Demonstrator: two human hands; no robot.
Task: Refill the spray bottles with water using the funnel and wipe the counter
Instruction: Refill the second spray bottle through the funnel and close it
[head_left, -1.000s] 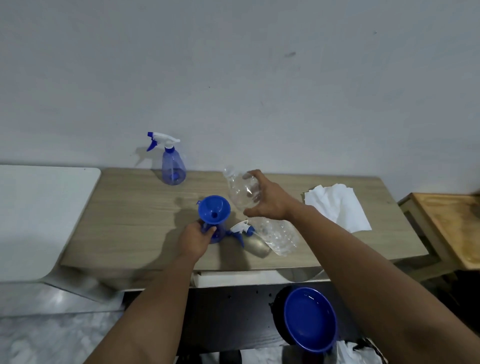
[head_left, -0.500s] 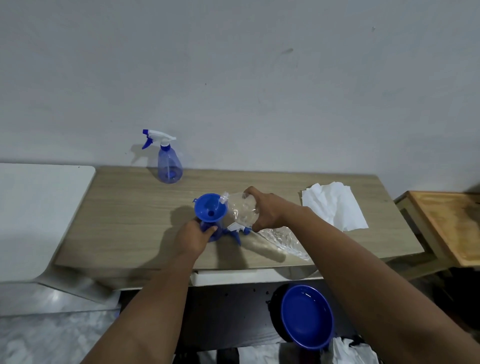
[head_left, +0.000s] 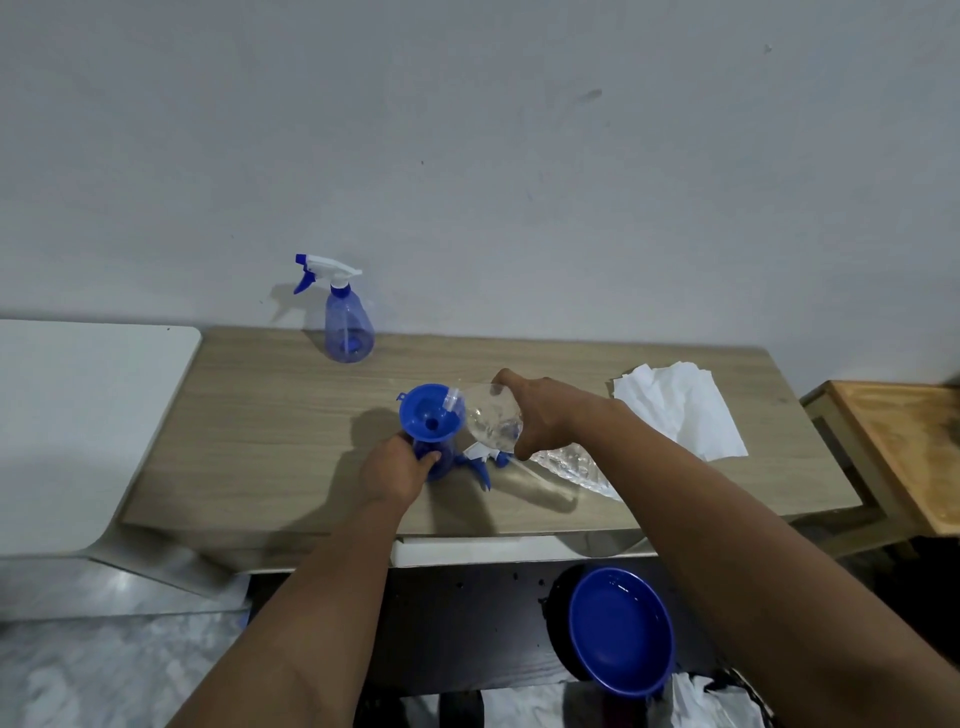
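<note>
On the wooden counter (head_left: 260, 415), near its front edge, the left hand (head_left: 392, 470) grips an open blue spray bottle (head_left: 439, 465) with fingers curled round its body. A blue funnel (head_left: 428, 413) sits in the bottle's neck. The right hand (head_left: 540, 413) is wrapped around a clear plastic water bottle (head_left: 491, 418), tipped steeply to the left so that its mouth rests over the funnel's rim — whether water is running cannot be made out.

Just right of the held spray bottle lies a detached white-and-blue trigger sprayer head (head_left: 480, 460), its dip tube stretching right along the counter. Beside it, partly under the right forearm, lies a crinkled clear plastic piece (head_left: 574, 465).

A second blue spray bottle (head_left: 345, 325), trigger head on, stands upright at the far edge near the wall. White paper towels (head_left: 685, 410) lie at the right end of the counter — well apart from both hands. Below the counter's near edge sits a blue basin (head_left: 621, 631).
</note>
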